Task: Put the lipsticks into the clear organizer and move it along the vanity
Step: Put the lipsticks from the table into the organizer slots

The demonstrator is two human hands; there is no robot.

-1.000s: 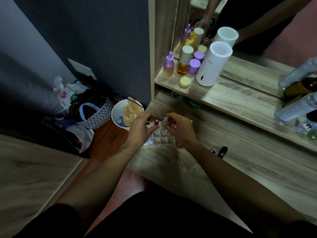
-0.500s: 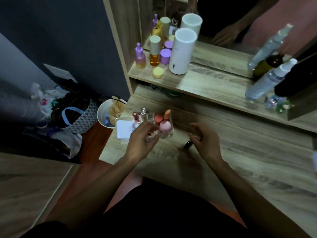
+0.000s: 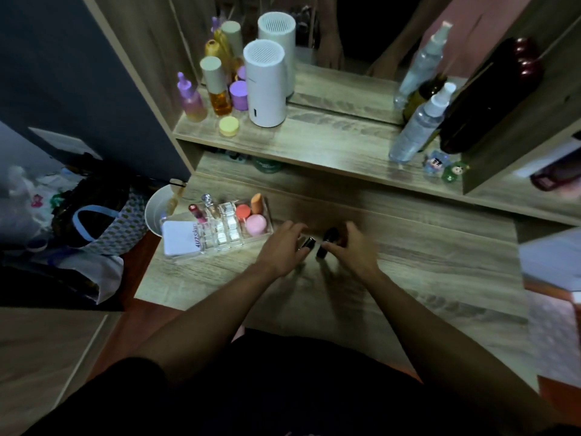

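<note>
The clear organizer point(image 3: 231, 236) stands at the left end of the vanity top point(image 3: 424, 262). It holds a red lipstick point(image 3: 197, 213), a small clear bottle point(image 3: 208, 203) and pink and orange sponges point(image 3: 255, 224). A white card point(image 3: 182, 242) leans at its left end. To its right, my left hand point(image 3: 281, 250) pinches a black lipstick point(image 3: 308, 243) lying on the wood. Right beside it, my right hand point(image 3: 353, 251) closes around a second black lipstick point(image 3: 326, 242). Both hands are blurred.
A raised shelf point(image 3: 330, 143) behind carries a white cylinder point(image 3: 265, 89), purple and amber bottles point(image 3: 217, 89), a yellow jar point(image 3: 229, 125), spray bottles point(image 3: 418, 127) and small figurines point(image 3: 445, 168). A white bin point(image 3: 157, 212) and a bag point(image 3: 97, 215) sit on the floor at left.
My left hand left the organizer and moved right to a black lipstick. My right hand has closed on the other one. The camera has swung right.
</note>
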